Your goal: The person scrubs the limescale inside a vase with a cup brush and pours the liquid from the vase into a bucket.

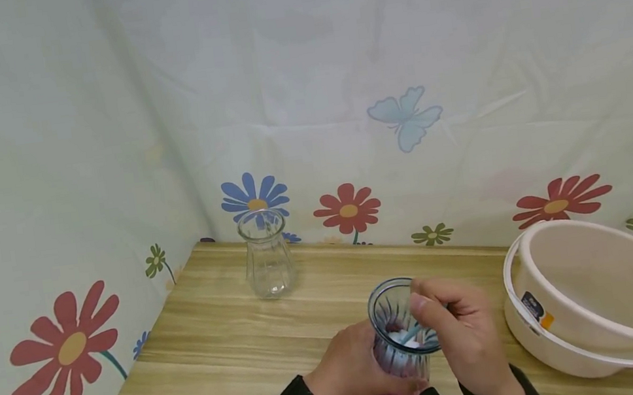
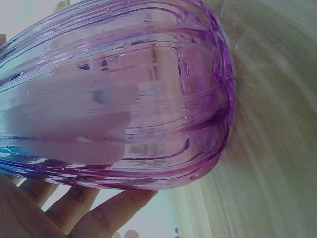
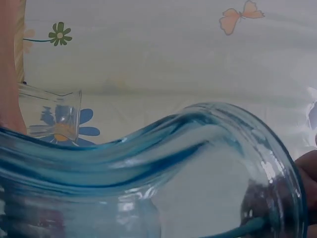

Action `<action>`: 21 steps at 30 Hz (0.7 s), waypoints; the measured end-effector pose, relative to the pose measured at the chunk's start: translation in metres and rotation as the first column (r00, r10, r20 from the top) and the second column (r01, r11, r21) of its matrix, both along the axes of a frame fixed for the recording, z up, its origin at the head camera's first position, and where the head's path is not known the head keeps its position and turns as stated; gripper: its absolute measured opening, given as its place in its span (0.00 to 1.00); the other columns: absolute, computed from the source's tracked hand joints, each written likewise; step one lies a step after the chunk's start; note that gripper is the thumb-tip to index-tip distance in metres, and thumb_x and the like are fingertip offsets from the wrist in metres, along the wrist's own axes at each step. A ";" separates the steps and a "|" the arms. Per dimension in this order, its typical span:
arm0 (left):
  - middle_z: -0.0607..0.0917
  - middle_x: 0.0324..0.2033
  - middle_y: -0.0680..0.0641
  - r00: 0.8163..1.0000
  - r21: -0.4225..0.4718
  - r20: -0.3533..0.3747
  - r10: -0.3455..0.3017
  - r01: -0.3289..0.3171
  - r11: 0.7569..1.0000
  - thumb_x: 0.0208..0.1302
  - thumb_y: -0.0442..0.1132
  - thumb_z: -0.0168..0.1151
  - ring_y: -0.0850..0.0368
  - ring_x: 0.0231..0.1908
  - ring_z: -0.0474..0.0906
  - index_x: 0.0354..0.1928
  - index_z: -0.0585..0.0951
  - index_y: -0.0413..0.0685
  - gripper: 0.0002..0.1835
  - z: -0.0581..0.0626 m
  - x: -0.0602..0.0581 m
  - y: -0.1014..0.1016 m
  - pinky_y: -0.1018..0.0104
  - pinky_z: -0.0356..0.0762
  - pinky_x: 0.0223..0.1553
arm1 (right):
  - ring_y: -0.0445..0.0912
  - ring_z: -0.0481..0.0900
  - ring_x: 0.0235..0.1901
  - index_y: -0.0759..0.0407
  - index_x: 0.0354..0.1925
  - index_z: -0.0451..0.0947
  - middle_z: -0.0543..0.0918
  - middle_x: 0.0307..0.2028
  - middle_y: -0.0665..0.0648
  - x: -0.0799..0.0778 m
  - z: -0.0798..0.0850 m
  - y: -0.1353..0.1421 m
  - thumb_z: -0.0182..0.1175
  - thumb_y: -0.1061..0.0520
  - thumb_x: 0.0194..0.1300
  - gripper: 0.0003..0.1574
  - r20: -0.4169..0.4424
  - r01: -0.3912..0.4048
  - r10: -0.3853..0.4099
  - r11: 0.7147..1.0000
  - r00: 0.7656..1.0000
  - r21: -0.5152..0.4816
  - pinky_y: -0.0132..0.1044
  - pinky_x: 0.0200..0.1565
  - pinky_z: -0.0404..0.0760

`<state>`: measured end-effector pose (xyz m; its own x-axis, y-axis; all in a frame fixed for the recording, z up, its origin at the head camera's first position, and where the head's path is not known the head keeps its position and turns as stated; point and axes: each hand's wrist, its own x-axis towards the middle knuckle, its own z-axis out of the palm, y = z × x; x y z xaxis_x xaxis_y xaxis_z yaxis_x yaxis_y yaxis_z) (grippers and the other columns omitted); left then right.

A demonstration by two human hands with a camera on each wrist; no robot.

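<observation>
A ribbed glass vase (image 1: 393,364), blue at the rim and purple at the base, stands on the table in the head view. My left hand (image 1: 346,365) grips its side, thumb toward the front. Through the purple glass (image 2: 198,74) in the left wrist view, a pale block shape shows inside, and left fingers (image 2: 116,213) lie along the wall. Over the mouth, my right hand (image 1: 467,337) pinches a thin teal handle (image 1: 411,333). It runs down to something white, like a sponge brush's head. The blue rim (image 3: 109,163) fills the right wrist view.
A clear glass vase (image 1: 270,269) stands at the back left of the wooden table (image 1: 195,370). To the right is a cream bucket (image 1: 574,317) with its handle lowered. A flower-print curtain (image 1: 304,93) hangs behind and at the left.
</observation>
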<state>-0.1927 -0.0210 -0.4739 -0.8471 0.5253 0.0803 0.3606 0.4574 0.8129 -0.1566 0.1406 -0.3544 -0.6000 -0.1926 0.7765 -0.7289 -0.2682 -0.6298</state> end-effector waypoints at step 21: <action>0.84 0.48 0.67 1.000 0.047 0.005 -0.027 0.026 0.999 0.48 0.65 0.80 0.73 0.45 0.79 0.64 0.71 0.72 0.42 -0.002 -0.002 -0.001 0.73 0.80 0.48 | 0.41 0.51 0.18 0.58 0.19 0.54 0.53 0.20 0.52 0.012 0.002 0.004 0.42 0.85 0.63 0.28 0.028 0.006 -0.009 0.996 1.000 0.089 0.31 0.20 0.53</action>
